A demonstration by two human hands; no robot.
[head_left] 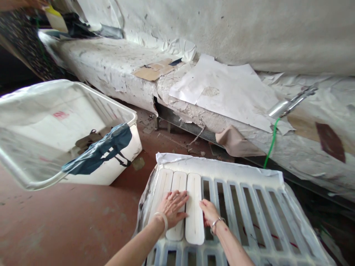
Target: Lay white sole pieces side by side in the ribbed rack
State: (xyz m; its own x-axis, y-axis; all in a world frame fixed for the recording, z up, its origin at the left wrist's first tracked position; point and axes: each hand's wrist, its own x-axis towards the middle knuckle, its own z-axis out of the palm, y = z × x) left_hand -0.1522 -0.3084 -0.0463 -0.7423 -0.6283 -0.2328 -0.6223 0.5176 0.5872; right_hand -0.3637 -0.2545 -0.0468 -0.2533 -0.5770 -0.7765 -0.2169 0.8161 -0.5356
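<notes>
L hand [172,207] lies flat, fingers apart, on the white oval pieces [179,205] in the left slots of the white slotted rack [249,199]. R hand [209,213] is just beside the third piece [194,208], fingers loosely together, touching its right edge w/ fingertips; it grips nothing. The rack stands on the red floor [55,229], near centre. Left of it, well apart, a white plastic tub [66,122] w/ a dark blue cloth [97,151] over its rim. Behind, a paper-covered bench [222,88] along the wall.
</notes>
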